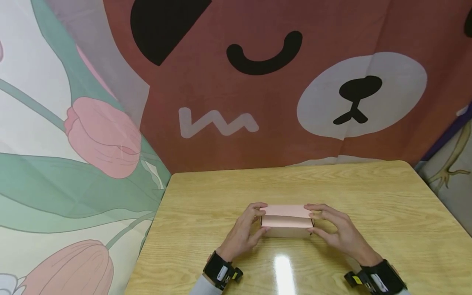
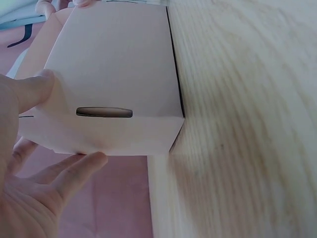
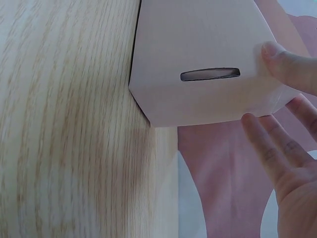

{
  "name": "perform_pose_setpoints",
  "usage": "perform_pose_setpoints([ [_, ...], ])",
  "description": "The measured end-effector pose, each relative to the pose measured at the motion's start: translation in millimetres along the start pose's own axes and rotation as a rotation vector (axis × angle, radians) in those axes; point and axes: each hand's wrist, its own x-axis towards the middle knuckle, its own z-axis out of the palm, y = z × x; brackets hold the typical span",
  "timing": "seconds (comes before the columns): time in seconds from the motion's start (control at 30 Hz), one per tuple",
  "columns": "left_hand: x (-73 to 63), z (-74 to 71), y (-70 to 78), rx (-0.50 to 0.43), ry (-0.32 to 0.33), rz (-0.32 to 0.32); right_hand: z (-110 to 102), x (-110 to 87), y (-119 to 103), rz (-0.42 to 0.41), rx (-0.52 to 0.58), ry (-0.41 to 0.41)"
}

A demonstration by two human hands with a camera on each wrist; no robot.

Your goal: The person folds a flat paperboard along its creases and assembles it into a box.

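A small pale pink cardboard box (image 1: 287,232) stands on the wooden table, its top flap (image 1: 285,210) raised at the back and a gap showing at the front. My left hand (image 1: 239,231) holds its left end, thumb at the front edge and fingers toward the flap. At the opposite end my right hand (image 1: 343,233) grips in the same manner. A narrow slot shows near the box's edge in both wrist views. In the left wrist view, the thumb (image 2: 34,91) lies on the box's face. The box's inside is mostly hidden.
The light wooden table (image 1: 206,192) reaches back to a hanging cloth (image 1: 273,94) with a brown bear print. Another cloth (image 1: 37,180) with pink tulips hangs at the left. A bright reflection lies on the tabletop in front of the box.
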Motion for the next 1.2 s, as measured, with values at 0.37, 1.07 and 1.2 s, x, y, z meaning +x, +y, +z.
perform_pose_setpoints([
  [0.37, 2.2, -0.9, 1.1, 0.100, 0.026, 0.040, -2.3, 5.4, -9.6, -0.003, 0.057, 0.011],
  [1.07, 3.9, -5.5, -4.7, 0.062, 0.066, 0.097, 2.5, -9.9, 11.4, -0.032, 0.016, 0.018],
  [1.2, 4.4, -7.4, -7.0, 0.036, 0.066, 0.109, 2.5, -13.3, 14.0, -0.015, 0.010, 0.012],
])
